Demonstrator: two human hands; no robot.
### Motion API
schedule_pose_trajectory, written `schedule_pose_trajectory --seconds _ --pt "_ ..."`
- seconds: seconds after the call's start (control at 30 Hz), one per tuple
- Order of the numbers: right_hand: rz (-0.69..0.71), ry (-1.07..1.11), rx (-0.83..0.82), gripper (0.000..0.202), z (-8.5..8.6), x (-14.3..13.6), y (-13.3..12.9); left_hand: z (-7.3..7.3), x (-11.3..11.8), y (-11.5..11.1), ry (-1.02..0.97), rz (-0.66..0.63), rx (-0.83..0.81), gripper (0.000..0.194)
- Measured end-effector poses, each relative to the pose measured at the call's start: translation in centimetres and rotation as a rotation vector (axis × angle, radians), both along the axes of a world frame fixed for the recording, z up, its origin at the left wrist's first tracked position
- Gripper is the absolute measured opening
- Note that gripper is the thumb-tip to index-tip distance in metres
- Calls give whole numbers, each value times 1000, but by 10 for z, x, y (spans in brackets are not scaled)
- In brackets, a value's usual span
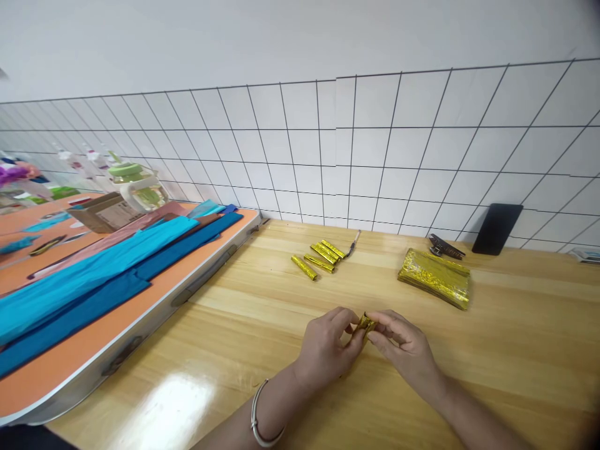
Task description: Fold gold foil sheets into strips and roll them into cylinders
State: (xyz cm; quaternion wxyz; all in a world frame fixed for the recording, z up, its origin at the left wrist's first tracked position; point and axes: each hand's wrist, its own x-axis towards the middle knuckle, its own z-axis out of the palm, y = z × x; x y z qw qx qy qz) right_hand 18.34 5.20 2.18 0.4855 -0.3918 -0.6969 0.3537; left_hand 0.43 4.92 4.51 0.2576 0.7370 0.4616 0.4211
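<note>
Between my two hands is a small piece of crumpled gold foil paper [365,322], held just above the wooden table. My left hand [328,342], with a silver bangle [255,417] on its wrist, pinches it from the left. From the other side, the fingertips of my right hand [404,345] grip its right edge. Beyond my hands lie several rolled or folded gold foil strips [324,256] in a loose group. A flat stack of gold foil sheets [435,278] rests to the right. The foil's lower part is hidden by my fingers.
On the left, an orange-topped table [140,306] holds long blue strips [112,262], a cardboard box [105,211] and a green-lidded jug [140,184]. Near the tiled wall are a dark hair clip [445,247], a leaning black phone [497,229] and a pen-like item [354,244].
</note>
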Motion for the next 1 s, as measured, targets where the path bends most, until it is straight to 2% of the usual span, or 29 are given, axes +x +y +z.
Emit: schedule_pose_trajectory --seconds 0.2,0.4,0.6,1.0 --pt "-41 30 -105 19 1 -4 -4 -1 1 -1 -106 -39 -62 20" --pt "-55 86 -181 16 -4 -4 -4 -2 0 0 -106 -108 -2 35" --pt "-44 131 -264 16 -1 -5 -4 -3 0 0 77 -123 122 33" --pt "-22 173 -312 18 -1 -5 -5 -6 -3 2 67 -177 142 33"
